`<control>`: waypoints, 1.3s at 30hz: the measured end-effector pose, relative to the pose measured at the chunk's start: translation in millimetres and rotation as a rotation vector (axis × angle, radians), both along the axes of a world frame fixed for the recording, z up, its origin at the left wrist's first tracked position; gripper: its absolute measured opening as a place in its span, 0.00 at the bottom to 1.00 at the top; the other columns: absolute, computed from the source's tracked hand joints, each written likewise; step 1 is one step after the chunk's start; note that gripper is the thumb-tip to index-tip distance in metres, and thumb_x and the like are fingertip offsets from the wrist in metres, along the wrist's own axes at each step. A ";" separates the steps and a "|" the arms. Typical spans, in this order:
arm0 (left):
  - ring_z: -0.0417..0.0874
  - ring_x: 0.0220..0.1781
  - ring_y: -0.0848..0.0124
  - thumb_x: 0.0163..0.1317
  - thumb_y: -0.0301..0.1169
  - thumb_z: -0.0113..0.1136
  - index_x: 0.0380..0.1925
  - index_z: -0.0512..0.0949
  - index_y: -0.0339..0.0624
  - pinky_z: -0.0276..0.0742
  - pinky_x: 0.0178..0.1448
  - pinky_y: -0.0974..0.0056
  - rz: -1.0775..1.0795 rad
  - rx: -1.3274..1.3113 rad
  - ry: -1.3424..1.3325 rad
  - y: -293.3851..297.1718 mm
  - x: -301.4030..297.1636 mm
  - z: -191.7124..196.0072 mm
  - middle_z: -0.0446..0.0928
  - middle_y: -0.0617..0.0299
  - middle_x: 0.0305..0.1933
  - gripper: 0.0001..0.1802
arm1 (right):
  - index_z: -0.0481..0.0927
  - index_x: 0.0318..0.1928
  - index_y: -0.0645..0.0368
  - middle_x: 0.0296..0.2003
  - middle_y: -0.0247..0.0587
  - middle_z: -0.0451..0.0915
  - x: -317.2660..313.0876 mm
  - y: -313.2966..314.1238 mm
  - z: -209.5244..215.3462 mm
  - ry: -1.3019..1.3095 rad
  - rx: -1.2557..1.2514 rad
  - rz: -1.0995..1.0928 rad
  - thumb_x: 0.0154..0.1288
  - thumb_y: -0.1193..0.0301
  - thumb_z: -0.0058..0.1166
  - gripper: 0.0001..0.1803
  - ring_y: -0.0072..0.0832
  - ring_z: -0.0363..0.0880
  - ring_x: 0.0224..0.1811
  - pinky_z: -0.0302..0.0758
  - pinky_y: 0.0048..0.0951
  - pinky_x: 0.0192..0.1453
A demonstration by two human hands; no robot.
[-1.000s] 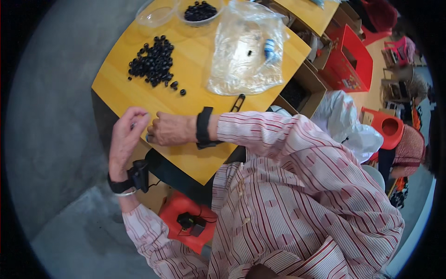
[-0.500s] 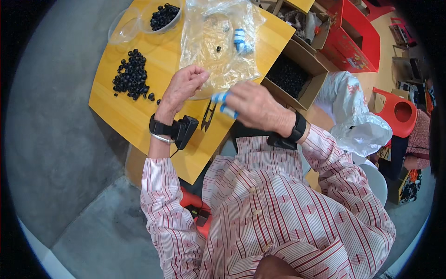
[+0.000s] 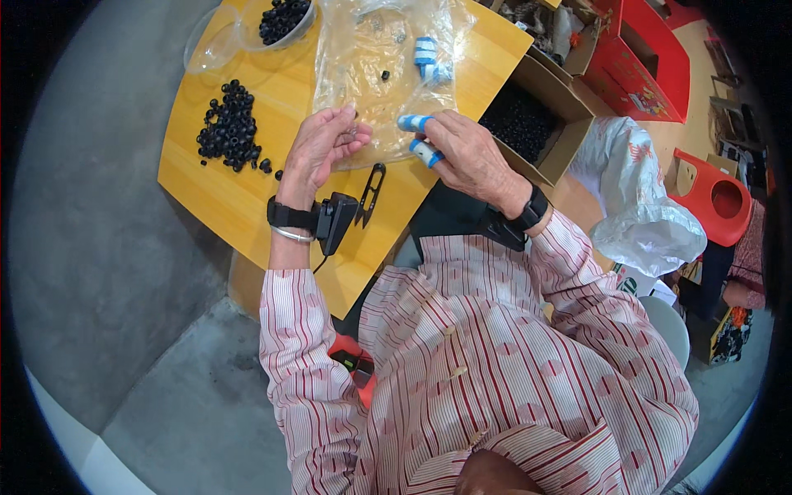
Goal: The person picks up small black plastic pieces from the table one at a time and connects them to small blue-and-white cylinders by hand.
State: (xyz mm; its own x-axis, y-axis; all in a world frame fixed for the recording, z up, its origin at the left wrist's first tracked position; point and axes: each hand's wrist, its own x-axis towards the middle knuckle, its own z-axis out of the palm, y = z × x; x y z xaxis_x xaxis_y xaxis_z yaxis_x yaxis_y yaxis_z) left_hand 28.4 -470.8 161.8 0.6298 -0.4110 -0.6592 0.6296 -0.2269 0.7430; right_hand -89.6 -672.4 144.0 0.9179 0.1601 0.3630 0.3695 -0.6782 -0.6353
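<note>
My left hand (image 3: 330,142) is closed at the near edge of a see-through plastic bag (image 3: 355,49), fingers curled and thumb pressed toward the index finger. Something tiny may sit at its fingertips, but I cannot make it out. Across from it is my right hand (image 3: 478,157), its thumb and index finger wrapped in blue-and-white tape and held apart, with nothing visible between them. Black thread snips (image 3: 373,191) lie on the yellow table between the hands. On the bag rest one small black bead (image 3: 385,75) and blue-and-white tape pieces (image 3: 426,54).
Left of my left hand is a pile of black beads (image 3: 228,124). A see-through tub (image 3: 304,30) with more beads and a lid (image 3: 216,51) are farther off. Cardboard boxes (image 3: 569,153), a red box (image 3: 652,58) and a silvery sack (image 3: 627,165) stand right of the table.
My right hand has moved up and to the right, away from the snips, and its taped fingers have spread. The left hand has turned slightly, its fingers showing more.
</note>
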 end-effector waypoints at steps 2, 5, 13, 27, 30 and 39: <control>0.76 0.31 0.79 0.63 0.40 0.57 0.37 0.73 0.40 0.73 0.38 0.75 0.008 -0.029 -0.017 14.1 -4.8 -1.4 0.78 0.62 0.32 0.14 | 0.70 0.38 0.61 0.30 0.45 0.71 -4.5 -0.5 0.4 0.019 0.008 0.021 0.52 0.75 0.55 0.12 0.41 0.72 0.33 0.71 0.36 0.37; 0.73 0.29 0.81 0.63 0.39 0.57 0.36 0.74 0.41 0.68 0.35 0.76 0.050 -0.012 -0.095 35.2 -11.2 1.1 0.76 0.65 0.30 0.13 | 0.71 0.36 0.63 0.27 0.45 0.71 -7.4 -2.7 -1.9 -0.045 0.045 0.037 0.53 0.78 0.55 0.10 0.42 0.72 0.30 0.70 0.35 0.33; 0.71 0.25 0.77 0.58 0.45 0.61 0.30 0.77 0.36 0.69 0.31 0.71 0.141 0.563 -0.425 99.9 -3.2 -9.7 0.74 0.67 0.24 0.19 | 0.71 0.37 0.63 0.28 0.45 0.71 -15.8 -1.3 -7.3 0.055 -0.034 0.106 0.52 0.77 0.57 0.11 0.43 0.72 0.32 0.70 0.36 0.35; 0.77 0.33 0.74 0.58 0.42 0.62 0.37 0.80 0.34 0.72 0.39 0.71 0.201 0.680 -0.633 115.2 -0.9 -20.6 0.80 0.61 0.32 0.20 | 0.73 0.42 0.61 0.37 0.46 0.74 -26.2 1.7 -12.8 0.077 -0.085 0.101 0.53 0.72 0.59 0.15 0.44 0.73 0.39 0.70 0.37 0.42; 0.76 0.34 0.76 0.63 0.43 0.57 0.40 0.79 0.35 0.71 0.39 0.74 0.282 0.491 -0.433 116.0 1.2 -13.3 0.79 0.63 0.33 0.19 | 0.73 0.42 0.61 0.37 0.46 0.74 -26.0 -0.1 -13.2 0.119 -0.088 0.110 0.54 0.72 0.59 0.15 0.44 0.73 0.39 0.70 0.37 0.42; 0.80 0.44 0.67 0.67 0.45 0.50 0.48 0.71 0.26 0.76 0.48 0.69 0.237 -0.186 -0.059 35.9 -7.2 20.6 0.77 0.52 0.41 0.26 | 0.75 0.42 0.58 0.34 0.43 0.74 -24.9 -1.9 -18.5 0.125 -0.056 0.130 0.56 0.72 0.57 0.12 0.42 0.73 0.38 0.70 0.36 0.42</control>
